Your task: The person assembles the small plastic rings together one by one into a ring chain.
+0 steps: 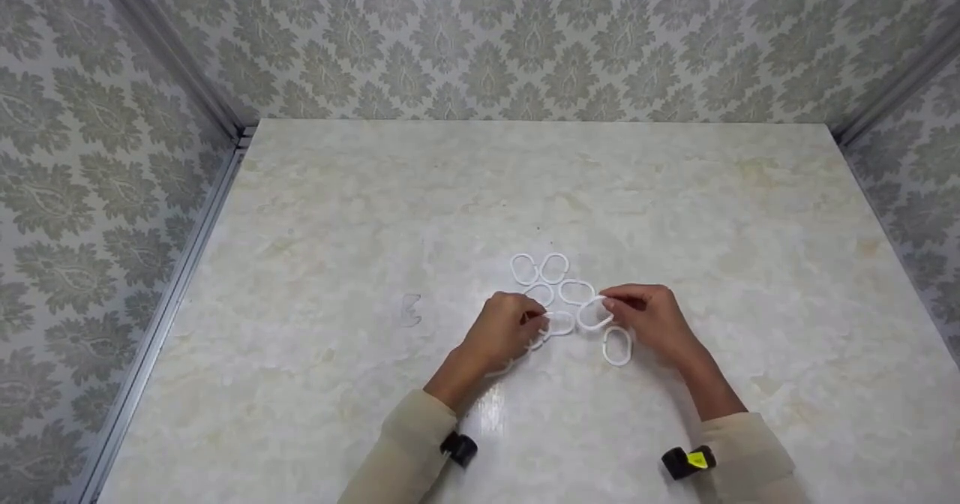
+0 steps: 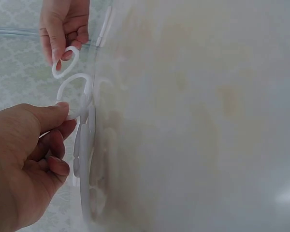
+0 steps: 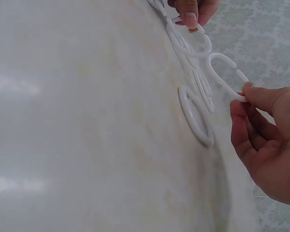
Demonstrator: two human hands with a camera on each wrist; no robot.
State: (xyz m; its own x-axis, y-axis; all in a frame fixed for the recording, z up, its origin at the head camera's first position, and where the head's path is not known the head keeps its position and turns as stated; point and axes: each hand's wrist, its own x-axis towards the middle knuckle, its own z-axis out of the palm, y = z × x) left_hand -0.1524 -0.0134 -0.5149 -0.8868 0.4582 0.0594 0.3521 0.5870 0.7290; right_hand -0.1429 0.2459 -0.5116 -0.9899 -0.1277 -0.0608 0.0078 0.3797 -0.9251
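Observation:
My left hand (image 1: 501, 331) pinches a white plastic oval curtain ring (image 1: 573, 324) between thumb and fingers. Close to its right, my right hand (image 1: 656, 320) pinches another such ring (image 1: 580, 318) by its outer end. A gap shows in the right hand's ring (image 3: 216, 77) in the right wrist view. The two held rings look near each other; in that view they are apart. More white rings run out from under the left hand, like this ring (image 1: 501, 371), partly hidden; whether they are linked I cannot tell.
Several loose rings lie just beyond the hands, among them one ring (image 1: 514, 270) at the far left of the group. A single ring (image 1: 631, 346) lies beside the right hand. A thin transparent piece (image 1: 411, 310) lies left of the hands on the marbled table (image 1: 360, 189). Patterned walls surround it.

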